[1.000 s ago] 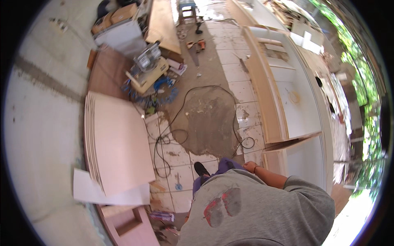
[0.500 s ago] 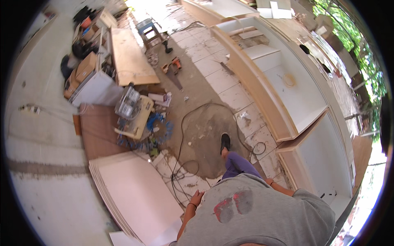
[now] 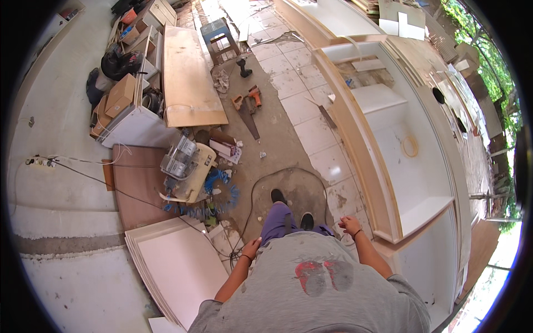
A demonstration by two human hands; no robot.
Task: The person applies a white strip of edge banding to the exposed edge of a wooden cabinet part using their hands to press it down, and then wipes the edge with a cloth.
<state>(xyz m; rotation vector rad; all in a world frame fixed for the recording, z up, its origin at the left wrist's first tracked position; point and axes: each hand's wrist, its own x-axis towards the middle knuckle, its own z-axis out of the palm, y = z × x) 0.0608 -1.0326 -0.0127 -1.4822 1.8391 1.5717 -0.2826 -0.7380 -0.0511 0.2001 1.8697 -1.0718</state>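
My left hand (image 3: 251, 248) hangs beside my left thigh, loosely open and holding nothing, with a dark band at the wrist. Nearest to it is a stack of white panels (image 3: 180, 261). My right hand (image 3: 350, 225) is out to my right with its fingers loosely bent, apart and free of any object; it also has a dark wristband. Just beyond that hand lies the wooden frame edge of a long white cabinet carcass (image 3: 391, 213). Neither hand touches the panels or the carcass.
A dark cable (image 3: 286, 168) loops on the floor around my feet. Ahead lie a handsaw (image 3: 249, 121), an orange tool (image 3: 255, 95), a black drill (image 3: 243, 68) and a blue stool (image 3: 217, 38). At left are a cream machine (image 3: 197, 175), blue coiled hose (image 3: 225, 191) and a leaning wooden board (image 3: 191, 77).
I have stepped forward, and both shoes now show. My right hand has come out from beside my body and swung forward. My left hand has shifted slightly left and up.
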